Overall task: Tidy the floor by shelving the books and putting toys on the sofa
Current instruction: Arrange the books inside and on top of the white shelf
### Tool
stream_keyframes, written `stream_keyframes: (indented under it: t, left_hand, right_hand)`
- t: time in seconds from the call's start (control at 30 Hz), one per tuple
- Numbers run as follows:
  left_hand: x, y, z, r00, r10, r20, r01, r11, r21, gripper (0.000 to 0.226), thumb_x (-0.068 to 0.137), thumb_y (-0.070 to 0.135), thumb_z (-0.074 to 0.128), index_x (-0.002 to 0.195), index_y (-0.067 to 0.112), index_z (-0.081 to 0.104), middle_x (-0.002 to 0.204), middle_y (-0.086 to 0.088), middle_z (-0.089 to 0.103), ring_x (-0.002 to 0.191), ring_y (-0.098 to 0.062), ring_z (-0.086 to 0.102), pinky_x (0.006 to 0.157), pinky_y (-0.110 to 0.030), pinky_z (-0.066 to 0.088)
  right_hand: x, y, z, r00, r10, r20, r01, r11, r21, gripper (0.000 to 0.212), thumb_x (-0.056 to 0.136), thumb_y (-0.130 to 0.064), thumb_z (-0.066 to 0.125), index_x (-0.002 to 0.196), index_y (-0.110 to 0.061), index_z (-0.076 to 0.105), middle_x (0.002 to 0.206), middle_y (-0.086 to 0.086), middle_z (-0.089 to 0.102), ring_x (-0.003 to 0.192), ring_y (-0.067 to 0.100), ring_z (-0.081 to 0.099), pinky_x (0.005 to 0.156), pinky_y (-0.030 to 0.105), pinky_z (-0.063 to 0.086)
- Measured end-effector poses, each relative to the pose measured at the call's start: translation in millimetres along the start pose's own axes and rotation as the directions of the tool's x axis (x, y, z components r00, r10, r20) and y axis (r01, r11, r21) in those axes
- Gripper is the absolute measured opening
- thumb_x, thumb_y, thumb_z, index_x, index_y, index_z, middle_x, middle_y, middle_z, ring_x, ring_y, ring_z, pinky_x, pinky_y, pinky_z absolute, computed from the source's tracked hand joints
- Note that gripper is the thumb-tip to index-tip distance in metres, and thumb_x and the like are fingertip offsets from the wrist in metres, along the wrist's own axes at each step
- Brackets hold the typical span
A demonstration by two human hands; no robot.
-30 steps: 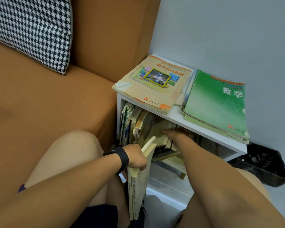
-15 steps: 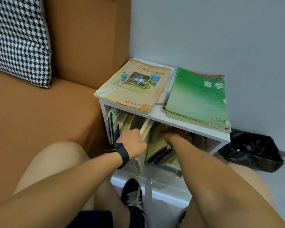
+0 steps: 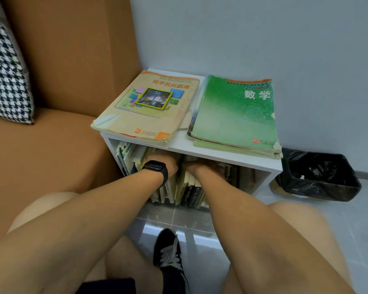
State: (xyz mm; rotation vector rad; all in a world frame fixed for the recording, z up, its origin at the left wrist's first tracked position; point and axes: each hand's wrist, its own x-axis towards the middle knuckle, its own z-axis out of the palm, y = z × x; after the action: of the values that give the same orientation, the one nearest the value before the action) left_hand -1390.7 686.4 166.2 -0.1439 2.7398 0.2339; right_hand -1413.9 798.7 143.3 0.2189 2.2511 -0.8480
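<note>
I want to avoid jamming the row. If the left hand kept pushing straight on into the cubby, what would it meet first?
Most likely the upright books it already reaches among; the left hand has its fingers hidden under the shelf top, so what lies behind cannot be told.
</note>
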Motion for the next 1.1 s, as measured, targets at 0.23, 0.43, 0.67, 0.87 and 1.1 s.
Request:
stream_keyframes:
  t: [0.23, 0.43, 0.67, 0.87, 1.1]
  left_hand:
    - [-18.7, -37.5, 9.8, 0.955, 0.111, -0.276, -0.002, 0.930, 0.366, 0.060, 0.098, 0.036, 0.042, 0.154, 0.014, 0.030, 0.157, -0.016, 0.032, 0.141, -0.040, 0.030, 0.112, -0.050, 0.027]
    - [-48.4, -45.9, 7.8, 0.976, 0.077, -0.205, -0.037, 0.980, 0.194, 0.050, 0.086, 0.043, 0.055, 0.130, 0.019, 0.052, 0.143, -0.015, 0.031, 0.127, -0.039, 0.030, 0.101, -0.046, 0.032]
    - [-75.8, -3.3, 9.5, 0.932, 0.341, -0.125, -0.347, 0.937, -0.033, 0.049, 0.089, 0.044, 0.053, 0.136, 0.029, 0.048, 0.137, -0.008, 0.037, 0.124, -0.032, 0.031, 0.102, -0.047, 0.031]
    - [-77.1, 7.3, 29.3, 0.730, 0.613, 0.302, -0.605, 0.786, -0.132, 0.038, 0.098, 0.033, 0.050, 0.135, 0.025, 0.054, 0.118, -0.004, 0.064, 0.104, -0.027, 0.060, 0.088, -0.039, 0.052]
    - [-65.0, 10.5, 48.8, 0.698, 0.548, 0.461, -0.623, 0.782, 0.015, 0.043, 0.100, 0.035, 0.046, 0.139, 0.019, 0.051, 0.131, -0.009, 0.060, 0.114, -0.031, 0.059, 0.095, -0.046, 0.053]
  right_hand:
    - [5.6, -14.8, 26.2, 0.992, -0.056, -0.110, 0.063, 0.996, 0.061, 0.104, 0.071, -0.085, 0.055, 0.158, -0.039, 0.023, 0.166, -0.004, 0.023, 0.149, 0.027, 0.027, 0.120, 0.045, 0.027]
    - [9.2, -3.3, 16.4, 0.991, -0.121, 0.052, 0.063, 0.780, 0.622, 0.108, 0.074, -0.084, 0.054, 0.158, -0.020, 0.030, 0.164, 0.005, 0.029, 0.150, 0.025, 0.027, 0.124, 0.040, 0.019]
    - [27.9, 72.8, -3.6, 0.963, 0.104, -0.248, -0.035, 0.963, 0.267, 0.043, 0.108, -0.042, 0.027, 0.125, -0.013, 0.053, 0.114, 0.012, 0.062, 0.101, 0.025, 0.062, 0.082, 0.030, 0.046]
    - [30.5, 127.3, 11.0, 0.975, 0.134, -0.179, -0.148, 0.987, -0.062, 0.036, 0.107, -0.041, 0.034, 0.116, -0.018, 0.061, 0.116, 0.012, 0.063, 0.103, 0.028, 0.059, 0.089, 0.036, 0.048]
    - [70.2, 137.5, 24.9, 0.954, 0.116, -0.275, -0.119, 0.993, 0.005, 0.037, 0.103, -0.044, 0.048, 0.118, -0.016, 0.066, 0.125, 0.012, 0.066, 0.114, 0.031, 0.059, 0.093, 0.033, 0.045]
